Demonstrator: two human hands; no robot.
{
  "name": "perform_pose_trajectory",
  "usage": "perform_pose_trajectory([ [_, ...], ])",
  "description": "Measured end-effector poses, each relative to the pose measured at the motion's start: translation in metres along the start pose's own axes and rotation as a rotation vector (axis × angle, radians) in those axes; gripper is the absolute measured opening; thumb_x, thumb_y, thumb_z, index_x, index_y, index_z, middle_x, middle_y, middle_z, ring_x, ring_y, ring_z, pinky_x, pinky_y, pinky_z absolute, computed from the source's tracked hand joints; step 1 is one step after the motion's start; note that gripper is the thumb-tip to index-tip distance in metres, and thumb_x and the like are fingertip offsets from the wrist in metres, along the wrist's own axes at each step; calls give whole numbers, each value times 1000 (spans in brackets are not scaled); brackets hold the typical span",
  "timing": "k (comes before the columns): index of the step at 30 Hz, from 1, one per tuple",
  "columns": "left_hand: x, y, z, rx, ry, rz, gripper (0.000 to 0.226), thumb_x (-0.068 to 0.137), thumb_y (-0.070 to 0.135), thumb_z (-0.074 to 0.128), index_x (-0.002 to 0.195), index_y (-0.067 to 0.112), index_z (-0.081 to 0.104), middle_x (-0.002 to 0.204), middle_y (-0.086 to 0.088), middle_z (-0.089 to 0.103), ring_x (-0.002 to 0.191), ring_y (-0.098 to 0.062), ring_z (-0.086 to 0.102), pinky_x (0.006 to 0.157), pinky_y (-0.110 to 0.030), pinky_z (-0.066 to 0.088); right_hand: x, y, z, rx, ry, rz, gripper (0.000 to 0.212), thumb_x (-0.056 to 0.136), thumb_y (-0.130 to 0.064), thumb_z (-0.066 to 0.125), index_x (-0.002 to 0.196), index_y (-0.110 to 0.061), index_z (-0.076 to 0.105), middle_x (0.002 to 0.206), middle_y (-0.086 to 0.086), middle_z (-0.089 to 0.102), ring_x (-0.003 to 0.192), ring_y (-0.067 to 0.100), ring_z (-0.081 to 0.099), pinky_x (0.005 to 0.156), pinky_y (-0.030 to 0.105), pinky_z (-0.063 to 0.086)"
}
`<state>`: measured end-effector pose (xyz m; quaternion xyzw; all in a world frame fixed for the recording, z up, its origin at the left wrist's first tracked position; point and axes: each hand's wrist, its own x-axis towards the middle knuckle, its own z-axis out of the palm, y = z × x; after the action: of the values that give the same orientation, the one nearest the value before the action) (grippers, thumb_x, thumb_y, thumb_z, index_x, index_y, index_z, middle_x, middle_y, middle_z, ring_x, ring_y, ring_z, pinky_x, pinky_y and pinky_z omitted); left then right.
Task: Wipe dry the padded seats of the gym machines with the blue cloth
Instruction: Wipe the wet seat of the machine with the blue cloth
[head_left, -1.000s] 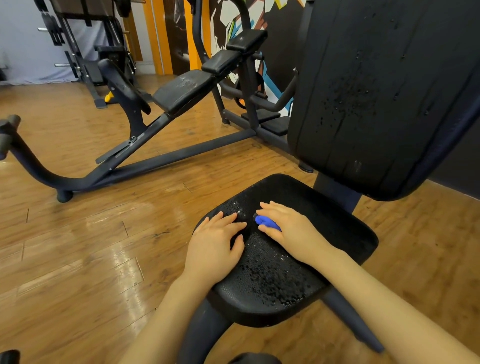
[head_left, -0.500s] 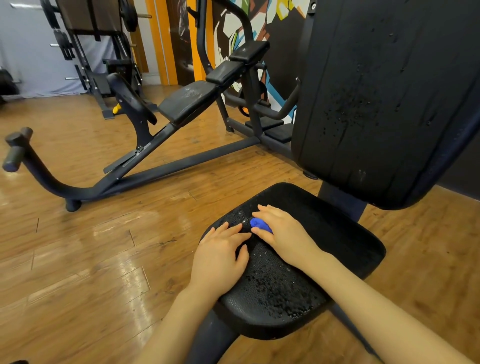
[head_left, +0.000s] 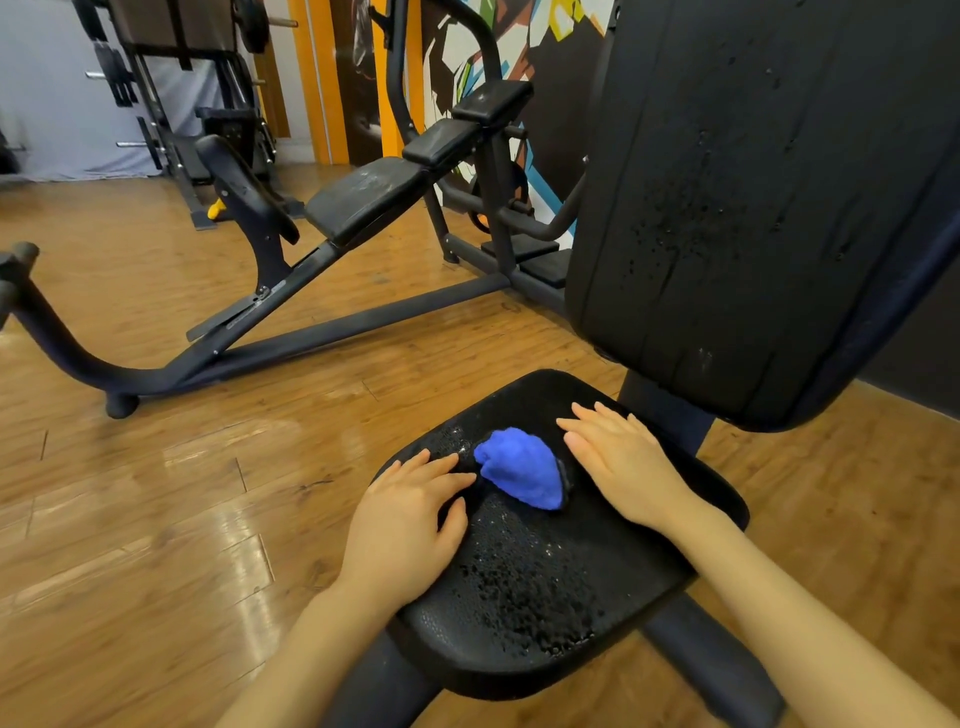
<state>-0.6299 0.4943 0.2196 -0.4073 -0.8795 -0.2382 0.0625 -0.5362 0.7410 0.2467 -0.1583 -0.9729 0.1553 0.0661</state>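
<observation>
Head | left hand (head_left: 410, 512), right hand (head_left: 621, 460) flat on seat (head_left: 545, 587) | cloth (head_left: 522, 474) between

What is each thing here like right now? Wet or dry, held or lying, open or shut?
Black padded seat: wet, droplets across the front.
Bunched blue cloth: lying loose on the seat, nobody holding it.
Left hand: open, flat on the seat, left of the cloth.
Right hand: open, flat on the seat, right of the cloth.
Black padded backrest: upright, speckled with droplets.
</observation>
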Motion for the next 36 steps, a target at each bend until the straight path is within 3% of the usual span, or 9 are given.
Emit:
perform_pose_trajectory([
  [4,7,-3,-7,-22,82,22,53,83,48,32,110,28,74,127,3,66,120,-20,61,97,-33,45,1,1,3,-13,20,-6,45,105,-41,26,147,-33,38,159,-9,25,149,12,11,121,40,5],
  [8,31,7,-22,-148,145,4,63,85,58,31,127,24,64,137,3,57,128,-16,50,103,-22,33,3,4,5,-24,29,-18,45,105,-42,26,147,-34,38,159,-9,25,149,12,12,121,39,5],
  [11,52,27,-23,-156,-45,156,69,85,68,34,141,30,49,150,4,42,139,-13,36,111,-22,25,4,5,4,-21,41,-20,44,105,-42,28,146,-35,39,159,-10,27,149,12,13,121,41,7],
  [14,69,43,-17,-60,-280,299,64,90,59,54,147,33,39,158,4,27,145,-13,22,116,-28,20,3,7,5,-32,60,-36,44,103,-44,32,146,-36,39,158,-9,28,148,12,15,121,42,10],
  [17,75,45,-10,40,-406,350,57,91,51,59,144,32,45,155,3,34,142,-13,27,114,-33,28,3,7,5,-45,50,-41,45,103,-45,36,147,-37,37,159,-10,26,149,12,13,121,42,10],
  [23,71,20,-13,71,-357,377,45,92,46,60,131,25,59,131,1,56,121,-18,49,103,-35,39,2,7,4,-43,49,-39,46,102,-46,36,147,-37,36,159,-10,25,149,12,13,121,41,9],
  [29,101,-4,-17,194,-246,221,44,94,45,57,132,22,57,119,-6,60,114,-28,52,94,-38,43,3,7,5,-36,63,-38,46,102,-46,35,147,-36,37,159,-11,26,148,11,13,121,40,8],
  [31,111,-3,-10,163,-229,231,46,95,45,55,135,22,54,121,-7,58,116,-29,51,96,-39,42,3,7,5,-43,63,-36,46,102,-47,36,147,-37,38,158,-11,27,148,11,14,121,40,9],
  [36,115,-1,4,97,-316,276,47,101,39,45,147,29,40,155,-8,33,142,-24,30,112,-31,26,3,7,5,-48,58,-34,46,102,-48,36,146,-38,38,158,-11,28,148,11,15,121,40,10],
])
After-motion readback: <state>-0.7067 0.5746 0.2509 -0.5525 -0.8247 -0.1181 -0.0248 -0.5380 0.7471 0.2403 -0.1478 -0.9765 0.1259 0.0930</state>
